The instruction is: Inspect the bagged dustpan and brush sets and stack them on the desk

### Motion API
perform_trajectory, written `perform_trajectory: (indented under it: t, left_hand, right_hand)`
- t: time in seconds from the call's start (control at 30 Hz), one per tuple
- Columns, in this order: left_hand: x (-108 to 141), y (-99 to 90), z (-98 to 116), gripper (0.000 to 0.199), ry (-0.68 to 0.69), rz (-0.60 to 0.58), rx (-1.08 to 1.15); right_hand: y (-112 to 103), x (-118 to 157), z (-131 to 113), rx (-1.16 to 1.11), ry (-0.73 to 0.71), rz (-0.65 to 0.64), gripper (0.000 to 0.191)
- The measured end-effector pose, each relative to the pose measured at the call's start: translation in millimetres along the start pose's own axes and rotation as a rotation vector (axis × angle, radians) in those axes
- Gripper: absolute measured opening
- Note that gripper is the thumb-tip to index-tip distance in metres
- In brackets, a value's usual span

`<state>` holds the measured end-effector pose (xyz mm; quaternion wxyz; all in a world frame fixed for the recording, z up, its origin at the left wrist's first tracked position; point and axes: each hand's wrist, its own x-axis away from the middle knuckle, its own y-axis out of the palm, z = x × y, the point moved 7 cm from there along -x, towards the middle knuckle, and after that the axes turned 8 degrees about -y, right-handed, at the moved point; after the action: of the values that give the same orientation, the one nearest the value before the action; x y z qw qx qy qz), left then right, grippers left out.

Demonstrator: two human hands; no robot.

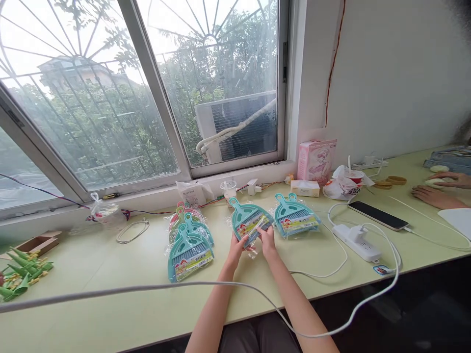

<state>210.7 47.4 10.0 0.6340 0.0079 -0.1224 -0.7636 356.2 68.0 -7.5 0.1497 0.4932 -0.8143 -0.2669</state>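
Note:
Between my two hands is a teal dustpan and brush set in clear plastic, its handles pointing away from me. My left hand grips its lower left edge, thumb on the printed label. On the lower right edge, my right hand is closed with its thumb on the front. Another teal set lies on the table just to the right. To the left, several wrapped sets overlap in a pile, a teal one in front and a pink one behind.
A white cable crosses in front of my forearms. On the right are a power strip, a phone and another person's hands. Along the window stand a pink box and a plastic cup. Green artificial flowers lie far left.

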Motion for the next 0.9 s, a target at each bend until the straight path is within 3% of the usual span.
perform_trajectory:
  t: [0.17,0.23,0.3,0.43,0.5,0.6,0.67,0.9]
  left_hand:
    - [-2.3,-23.5,8.5,0.059,0.017,0.077,0.125]
    - [-2.4,-38.2,12.3,0.047,-0.008,0.134,0.193]
    - [-1.2,-54.8,14.1,0.039,-0.044,0.207,0.268]
    - [2.6,-76.3,12.1,0.025,-0.125,0.247,0.339]
    - [2.8,-76.4,7.0,0.022,-0.192,0.176,0.336]
    - [3.0,-69.2,-2.7,0.027,-0.299,0.059,0.311]
    - [3.7,-62.2,-6.1,0.029,-0.34,0.0,0.256]
    - [10.9,-32.9,-0.7,0.027,-0.356,-0.142,0.039]
  right_hand:
    - [26.1,6.3,-9.9,-0.1,0.145,-0.316,0.031]
    - [27.4,8.8,-14.7,0.005,0.14,-0.382,0.031]
    - [20.9,8.9,-25.8,0.222,-0.009,-0.365,0.032]
    - [18.7,20.2,-66.1,0.676,-0.603,-0.386,0.05]
    - [19.7,24.3,-77.6,0.827,-0.793,-0.465,0.055]
    - [8.5,12.9,-88.1,0.905,-0.867,-0.529,0.028]
    - [-3.6,1.4,-95.3,0.859,-0.853,-0.518,0.009]
    - [-17.0,-1.5,-106.5,0.549,-0.664,-0.469,0.014]
